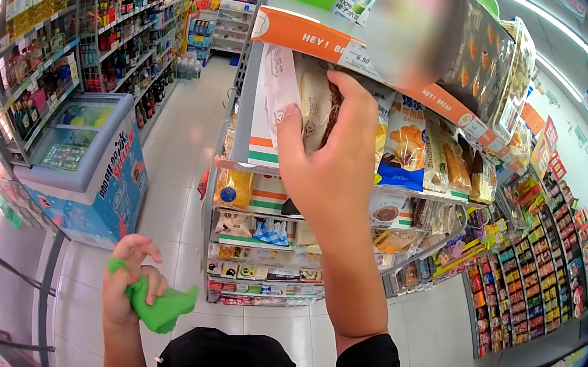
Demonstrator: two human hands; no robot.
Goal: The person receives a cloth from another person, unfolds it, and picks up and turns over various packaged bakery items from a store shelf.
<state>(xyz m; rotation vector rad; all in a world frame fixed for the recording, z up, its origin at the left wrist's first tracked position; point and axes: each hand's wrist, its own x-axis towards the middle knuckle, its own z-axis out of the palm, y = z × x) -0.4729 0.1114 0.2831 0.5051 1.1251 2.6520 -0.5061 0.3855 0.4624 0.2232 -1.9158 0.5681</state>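
My right hand (331, 151) reaches up to the top bread shelf, its thumb and fingers around a wrapped bread (313, 108) with a dark filling along one side. Left of it leans a pale wrapped packet (280, 92). To the right stands a blue and white bread bag (404, 146). An orange shelf strip (306, 35) with a price tag runs above. Low at the left, my left hand (132, 281) is closed on a green cloth (163, 305), well away from the shelf.
A blue chest freezer (93, 157) stands at the left, before shelves of bottles (128, 6). Lower bread shelves (266, 250) extend below my right hand. Snack racks (535, 267) line the right side. Tiled floor (171, 160) shows between freezer and bread rack.
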